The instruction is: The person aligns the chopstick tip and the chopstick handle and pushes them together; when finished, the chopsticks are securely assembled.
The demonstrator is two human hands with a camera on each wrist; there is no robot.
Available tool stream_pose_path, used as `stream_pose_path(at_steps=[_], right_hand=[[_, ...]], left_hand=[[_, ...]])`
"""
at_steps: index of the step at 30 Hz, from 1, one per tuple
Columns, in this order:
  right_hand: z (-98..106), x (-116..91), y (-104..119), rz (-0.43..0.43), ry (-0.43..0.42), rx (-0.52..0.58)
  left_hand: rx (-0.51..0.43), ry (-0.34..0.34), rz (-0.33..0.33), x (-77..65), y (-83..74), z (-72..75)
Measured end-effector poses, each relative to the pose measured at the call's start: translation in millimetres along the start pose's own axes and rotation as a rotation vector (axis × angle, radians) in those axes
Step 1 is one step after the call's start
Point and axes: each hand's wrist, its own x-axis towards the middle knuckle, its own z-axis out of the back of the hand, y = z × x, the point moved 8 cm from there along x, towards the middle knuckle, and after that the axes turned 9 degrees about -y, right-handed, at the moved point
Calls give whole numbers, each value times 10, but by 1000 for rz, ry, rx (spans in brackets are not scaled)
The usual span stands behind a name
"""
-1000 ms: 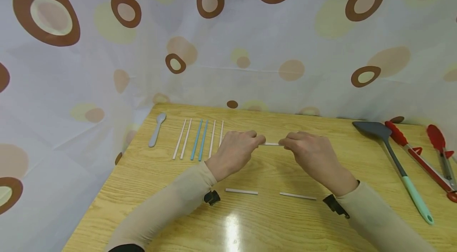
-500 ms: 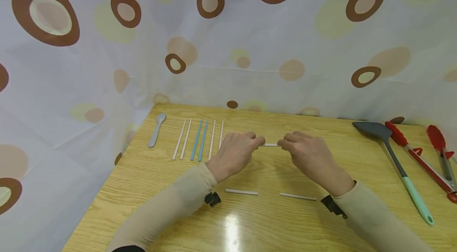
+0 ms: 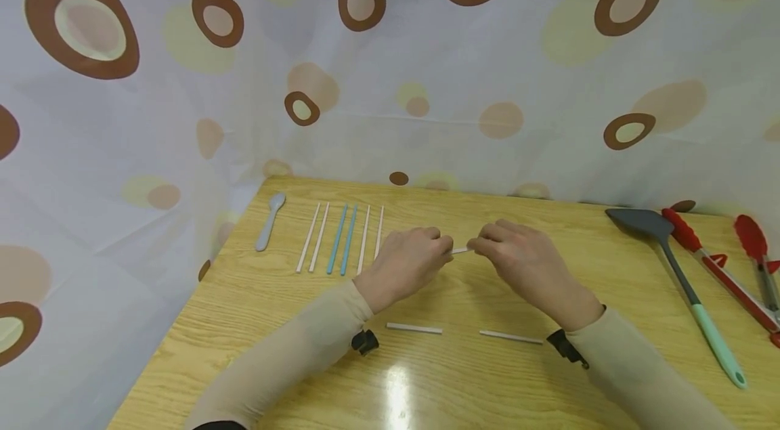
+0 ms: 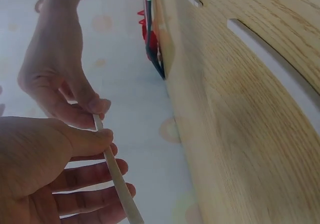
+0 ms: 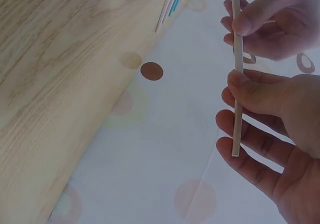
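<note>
In the head view my left hand (image 3: 405,262) and right hand (image 3: 525,262) face each other over the middle of the table, holding a thin white chopstick (image 3: 461,250) between them. My left thumb and fingers pinch it in the left wrist view, where the chopstick (image 4: 120,184) runs on past the fingers. The right wrist view shows my right thumb pressing the chopstick (image 5: 237,59) against the fingers, its squared end sticking out below. Two shorter white sticks, a left one (image 3: 414,328) and a right one (image 3: 510,336), lie sideways on the table nearer my body.
Left of my hands lie blue chopsticks (image 3: 343,240) and white chopsticks (image 3: 313,238) in a row, beside a grey spoon (image 3: 270,221). A grey turner (image 3: 682,274) with a mint handle and red tongs (image 3: 719,267) lie at the right. A patterned curtain (image 3: 378,71) borders the table.
My right hand has shifted left toward my left hand, so less of the chopstick shows between them. It now slants slightly, right end higher. The things on the table stay put.
</note>
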Motion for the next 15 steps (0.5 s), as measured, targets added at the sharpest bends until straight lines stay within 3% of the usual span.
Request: stream_pose_path(at_steps=[6,11,15], right_hand=[[19,42,75,54,7,18],[90,58,23,32,-46,14],[152,39,-58,-8,-60,45]], left_hand=[[-70,-29,-12,43,-61,39],[-87,31,2,69,-17,-13],[-153,83,74,67,133,-110]])
